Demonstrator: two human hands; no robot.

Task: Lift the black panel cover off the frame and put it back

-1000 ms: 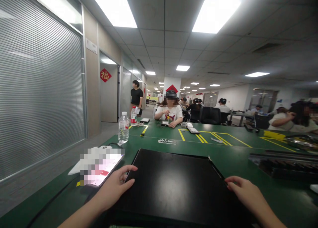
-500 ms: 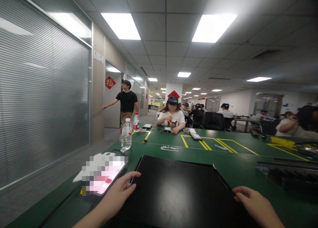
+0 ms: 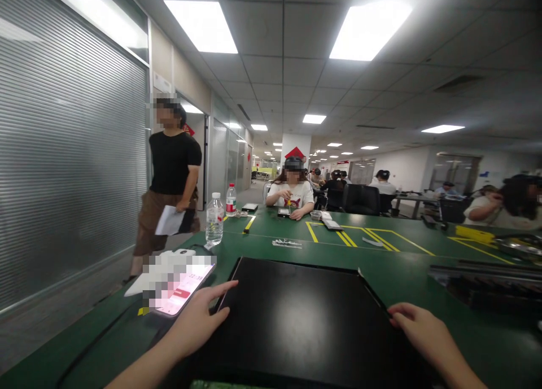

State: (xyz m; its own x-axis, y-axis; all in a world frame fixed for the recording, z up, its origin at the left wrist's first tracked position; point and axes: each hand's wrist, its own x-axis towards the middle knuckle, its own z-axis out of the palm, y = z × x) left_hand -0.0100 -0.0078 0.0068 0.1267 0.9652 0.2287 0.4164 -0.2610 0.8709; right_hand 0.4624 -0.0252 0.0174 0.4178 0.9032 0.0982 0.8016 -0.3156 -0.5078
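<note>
A large black flat screen panel (image 3: 292, 315) with a thin raised rim lies in front of me, a ceiling light mirrored in its surface. On its left edge is my left hand (image 3: 203, 315), index finger stretched along the rim and thumb on the panel; its other fingers are mostly hidden. My right hand (image 3: 417, 324) pinches the right rim between thumb and bent index finger. A strip of green circuit board (image 3: 220, 384) shows at the panel's near edge. Beside my left hand a lit phone (image 3: 182, 293) lies on the green table (image 3: 105, 344).
Two plastic bottles, a clear bottle (image 3: 214, 222) and a red-capped bottle (image 3: 231, 200), stand at the left. Dark metal parts (image 3: 474, 287) lie right. A seated person (image 3: 292, 194) works opposite. Another person (image 3: 171, 169) with papers walks along the left side.
The walking person has come nearer and left, papers now visible. My view has tipped down slightly, and the circuit board strip now shows. Both hands stay at the panel's edges.
</note>
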